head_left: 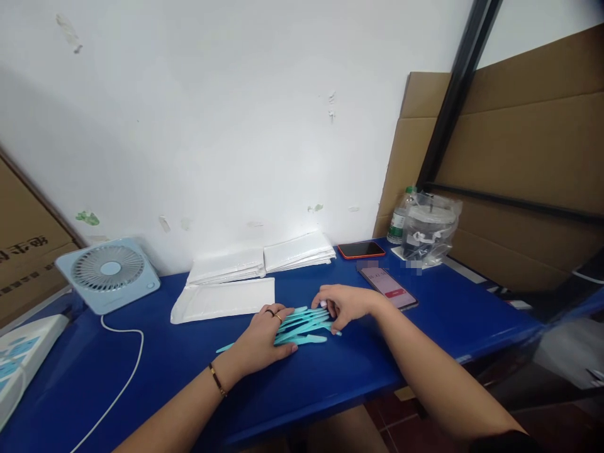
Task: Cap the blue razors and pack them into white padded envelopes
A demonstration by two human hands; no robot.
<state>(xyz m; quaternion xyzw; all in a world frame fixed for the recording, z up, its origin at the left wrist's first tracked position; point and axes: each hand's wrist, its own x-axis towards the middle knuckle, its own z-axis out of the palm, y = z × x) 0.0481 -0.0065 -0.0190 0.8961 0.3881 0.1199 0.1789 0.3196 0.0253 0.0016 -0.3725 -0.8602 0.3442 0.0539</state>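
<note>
- Slim turquoise sticks (304, 326), a loose bundle on the blue bench (349, 390); smooth, plastic-looking, evenly coloured.
- Sticks overlap at slight angles, roughly lengthwise left to right, ends uneven; exact count hard to make out.
- One stick on the near side lies a little apart from the rest, its broader, rounded end pointing right; a thin tip pokes out left, past the wrist.
- Left hand (262, 336) lies over the left part of the bundle: fingers curled along the far side, thumb along the near side, sticks grasped between.
- Right hand (346, 303) at the right ends: fingers bent over the far side, thumb lowered to the near side; whether they pinch any stick, cannot tell.
- Middle stretch of the bundle shows bare between the two hands.
- White padded mailers (221, 301) just beyond the left hand; lit phone (394, 290) near the right wrist.
</note>
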